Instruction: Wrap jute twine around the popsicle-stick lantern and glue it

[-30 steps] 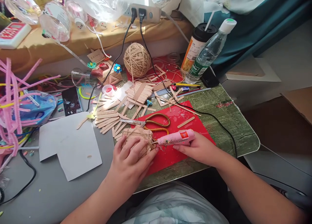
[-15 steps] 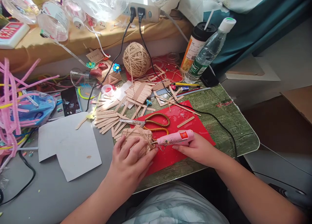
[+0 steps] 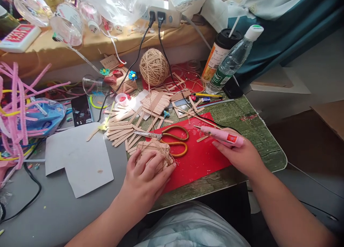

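Observation:
My left hand (image 3: 149, 171) is closed over a craft-stick piece wrapped with twine (image 3: 158, 150), at the left edge of a red sheet (image 3: 199, 157). From that piece a strand of twine runs up to the twine ball (image 3: 154, 67). My right hand (image 3: 242, 155) grips a pink hot glue gun (image 3: 223, 135) above the right part of the sheet, its nozzle pointing left and apart from the piece. Scissors (image 3: 176, 141) with yellow-brown handles lie just beyond my left hand. A loose craft stick (image 3: 202, 138) rests on the sheet beneath the gun.
Many craft sticks (image 3: 120, 132) lie scattered left of the scissors. A water bottle (image 3: 233, 60) and a lidded cup (image 3: 220, 53) stand at the back right. Black cords drop from a power strip (image 3: 169, 15). Pink pipe cleaners (image 3: 18, 114) and a cut white sheet (image 3: 80, 153) are on the left.
My right hand has drawn the glue gun away from the twine-wrapped piece, to the right and slightly up. My left hand still holds the piece in nearly the same place.

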### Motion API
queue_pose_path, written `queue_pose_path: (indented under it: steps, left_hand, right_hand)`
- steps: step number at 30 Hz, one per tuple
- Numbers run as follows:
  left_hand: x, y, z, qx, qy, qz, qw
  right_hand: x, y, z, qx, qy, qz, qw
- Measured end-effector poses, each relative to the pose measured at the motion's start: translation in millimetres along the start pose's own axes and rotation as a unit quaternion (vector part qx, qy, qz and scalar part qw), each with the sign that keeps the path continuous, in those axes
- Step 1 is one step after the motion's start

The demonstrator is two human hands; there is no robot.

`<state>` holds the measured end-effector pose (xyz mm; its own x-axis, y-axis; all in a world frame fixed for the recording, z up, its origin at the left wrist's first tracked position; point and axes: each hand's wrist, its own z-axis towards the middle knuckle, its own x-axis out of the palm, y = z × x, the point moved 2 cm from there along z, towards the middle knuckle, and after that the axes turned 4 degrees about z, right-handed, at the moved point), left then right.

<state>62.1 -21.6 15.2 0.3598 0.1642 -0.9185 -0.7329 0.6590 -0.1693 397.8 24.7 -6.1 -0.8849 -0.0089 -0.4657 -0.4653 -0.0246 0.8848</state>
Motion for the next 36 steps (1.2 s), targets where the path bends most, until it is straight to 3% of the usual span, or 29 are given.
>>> queue_pose_path:
  steps: [2, 6, 10, 12, 14, 15, 16, 17, 19, 22, 25, 30, 33, 36]
  left_hand:
    - [-0.1, 0.0, 0.0, -0.001, -0.001, 0.000, 1.000]
    - [-0.3, -0.3, 0.2, -0.003, -0.001, -0.001, 1.000]
    - [-0.2, -0.9, 0.4, -0.002, 0.002, -0.004, 1.000]
    - [-0.3, -1.0, 0.3, -0.003, -0.002, -0.004, 1.000]
    - [-0.5, -1.3, 0.2, -0.002, -0.006, -0.003, 1.000]
    - [-0.5, -1.4, 0.1, 0.000, -0.007, -0.002, 1.000]
    - [-0.5, -1.5, 0.1, 0.001, -0.006, 0.000, 1.000]
    - [-0.5, -1.6, 0.1, 0.002, -0.005, 0.002, 1.000]
    - [-0.4, -1.6, 0.3, 0.000, 0.001, 0.006, 1.000]
    - [-0.3, -1.5, 0.7, 0.004, 0.004, 0.016, 1.000]
    - [0.5, -1.6, 0.6, 0.017, -0.002, 0.023, 1.000]
    - [2.3, -1.2, -0.9, 0.016, -0.007, 0.023, 1.000]
    - [3.4, -0.9, -2.2, 0.019, -0.009, 0.023, 1.000]
    - [5.5, -0.3, -3.7, 0.021, -0.006, 0.021, 1.000]
  right_hand:
    - [2.0, -14.5, 2.5, 0.017, -0.045, -0.029, 0.998]
    - [12.9, -31.8, 10.5, -0.010, -0.033, -0.046, 0.998]
    - [6.4, -32.9, 8.6, -0.028, -0.040, -0.094, 0.994]
    - [-2.3, -25.2, -3.2, -0.076, -0.133, -0.126, 0.980]
    - [-5.3, -11.0, -22.5, -0.161, -0.250, -0.141, 0.944]
    - [-1.4, -1.9, -32.7, -0.212, -0.271, -0.142, 0.928]
    - [7.7, 7.5, -40.9, -0.255, -0.223, -0.138, 0.931]
    - [21.2, 16.9, -47.2, -0.288, -0.122, -0.124, 0.942]
    - [51.6, 31.9, -53.5, -0.245, 0.041, -0.070, 0.966]
    - [90.1, 46.7, -49.9, -0.133, 0.118, 0.070, 0.982]
    - [110.6, 51.1, -41.2, -0.027, 0.097, 0.164, 0.981]
    - [122.7, 49.6, -34.8, 0.104, 0.087, 0.204, 0.970]
    - [126.7, 49.4, -32.2, 0.136, 0.098, 0.221, 0.961]
    - [128.7, 50.7, -30.6, 0.121, 0.089, 0.219, 0.964]
